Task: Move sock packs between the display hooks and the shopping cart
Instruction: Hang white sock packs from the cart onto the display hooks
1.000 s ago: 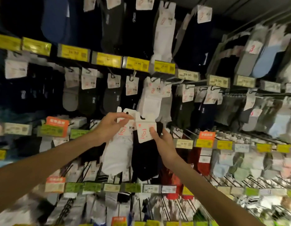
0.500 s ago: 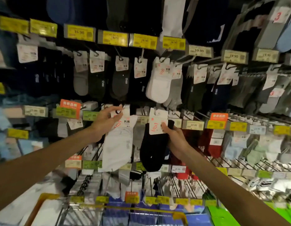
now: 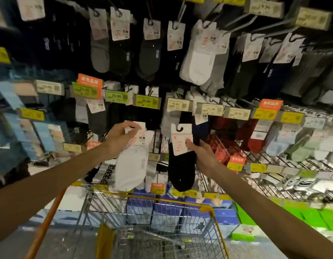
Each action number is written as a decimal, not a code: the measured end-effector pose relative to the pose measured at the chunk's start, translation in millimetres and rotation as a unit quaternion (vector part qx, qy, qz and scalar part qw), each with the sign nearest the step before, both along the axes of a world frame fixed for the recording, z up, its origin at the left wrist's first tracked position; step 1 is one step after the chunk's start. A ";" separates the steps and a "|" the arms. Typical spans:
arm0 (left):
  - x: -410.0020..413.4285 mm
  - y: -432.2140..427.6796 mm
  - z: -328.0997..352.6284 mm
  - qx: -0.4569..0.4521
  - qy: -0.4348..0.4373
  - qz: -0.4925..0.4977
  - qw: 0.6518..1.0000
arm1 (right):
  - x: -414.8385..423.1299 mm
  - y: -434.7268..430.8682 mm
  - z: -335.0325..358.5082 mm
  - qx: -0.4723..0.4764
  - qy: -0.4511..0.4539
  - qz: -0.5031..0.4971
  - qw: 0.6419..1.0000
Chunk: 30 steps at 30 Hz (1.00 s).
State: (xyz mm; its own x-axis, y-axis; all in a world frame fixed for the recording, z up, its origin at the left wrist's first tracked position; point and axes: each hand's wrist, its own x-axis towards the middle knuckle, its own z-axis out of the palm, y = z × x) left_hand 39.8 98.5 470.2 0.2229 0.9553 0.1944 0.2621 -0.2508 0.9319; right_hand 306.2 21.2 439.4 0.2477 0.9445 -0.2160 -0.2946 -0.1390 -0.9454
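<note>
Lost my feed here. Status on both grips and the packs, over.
Left grip pinching white sock pack by its card. Right grip holding black sock pack, hanger off any hook. Shopping cart open below; nothing between.

Both bare arms stretch forward and up above the shopping cart, the forearms rising from the lower corners and drawing closer together. The left hand, above the cart's far left corner, curls fingers and thumb round the card top of a white sock pack. The right hand, above the cart's far rim, pinches the card of a black sock pack, with the thumb on its front face.
</note>
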 end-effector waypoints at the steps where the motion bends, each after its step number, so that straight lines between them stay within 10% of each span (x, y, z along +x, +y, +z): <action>1: -0.6 2.1 -6.4 -0.014 0.004 -0.006 1.000 | -7.1 1.1 -4.2 -0.007 -0.009 0.009 1.000; 30: -5.5 84.1 -1.7 -0.260 -0.073 -0.174 0.947 | -75.6 139.1 6.6 0.067 -0.051 0.035 0.996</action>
State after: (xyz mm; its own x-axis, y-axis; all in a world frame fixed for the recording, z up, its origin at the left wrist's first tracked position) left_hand 34.4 182.6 468.5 0.5495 0.8032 -0.2300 0.1074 0.2051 0.9728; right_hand 230.6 160.3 446.0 0.1939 0.9790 -0.0634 -0.1895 -0.0260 -0.9815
